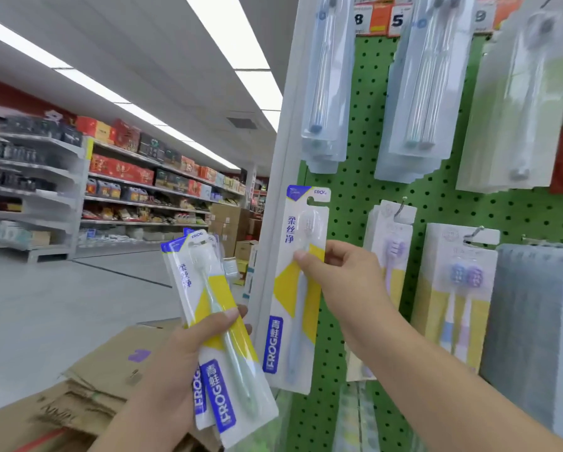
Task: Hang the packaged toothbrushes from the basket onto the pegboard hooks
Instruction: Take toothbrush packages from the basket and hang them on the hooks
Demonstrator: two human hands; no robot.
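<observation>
Holding one FROG toothbrush pack (298,288) upright against the left edge of the green pegboard (355,197), long axis vertical, hang-hole notch at the top. Right hand (335,275) pinching this pack at mid-height, thumb on the front face, fingers curled behind. Left hand (188,347) gripping a fanned stack of matching packs (215,324), thumb pressed over the front one; stack lying left of and lower than the pegboard, tilted with tops leaning left. Hands apart, not touching.

Key relation: notch sitting just at the pegboard's left margin, beside the white upright post (273,223). No bare hook discernible directly behind the notch; cannot tell whether one is hidden by the card. Nearest visible hooks (400,207) lying to the right of the pack, already carrying purple-brush packs (390,256). Right hand being the nearer one to the pegboard; judging it as the hanging hand, left serving as supply. Basket not in view.
</observation>
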